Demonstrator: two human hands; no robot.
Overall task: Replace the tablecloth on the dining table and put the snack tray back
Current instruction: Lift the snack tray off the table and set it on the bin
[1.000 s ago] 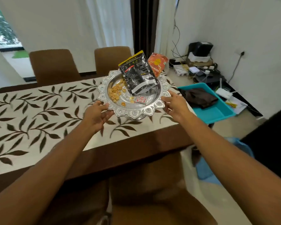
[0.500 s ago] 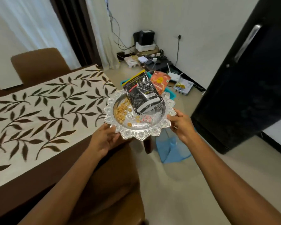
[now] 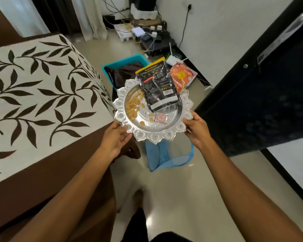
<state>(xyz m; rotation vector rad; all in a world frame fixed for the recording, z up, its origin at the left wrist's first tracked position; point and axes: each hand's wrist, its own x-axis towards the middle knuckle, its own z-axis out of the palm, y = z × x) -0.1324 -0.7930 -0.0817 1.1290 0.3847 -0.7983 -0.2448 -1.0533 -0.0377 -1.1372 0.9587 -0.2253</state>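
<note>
item: snack tray (image 3: 166, 135), silver, scalloped rim, held in the air off the end of the surface (image 3: 63, 165), over the floor and above a blue bag (image 3: 166, 158).

my left hand (image 3: 116, 138): forearm stretched forward from lower left, palm turned up and inward, fingers curled under the tray's near-left rim, thumb side along the edge. gripping the tray.

my right hand (image 3: 196, 130): forearm reaching in from lower right, wrist roughly straight, thumb laid on top of the near-right rim, fingers tucked beneath. gripping the tray.

tray contents: black snack packet (image 3: 156, 86) with a yellow top strip, leaning across the far half and sticking out past the rim; orange packet (image 3: 181, 76) behind it to the right, mostly overhanging the rim; loose tan snacks (image 3: 134, 105) heaped on the left of the bowl, a few scattered toward the middle; one small red-and-white sachet (image 3: 161, 117) lying flat near the front.

tablecloth (image 3: 37, 91): cream with dark brown leaf print and a brown border, spread over the surface at my left; tray is clear of it, just beside its corner.

nearby: teal bin (image 3: 122, 62) on the floor beyond the tray, dark cloth (image 3: 124, 74) inside; black door (image 3: 262, 95) at right; tangle of cables and boxes (image 3: 147, 32) by the far wall.
</note>
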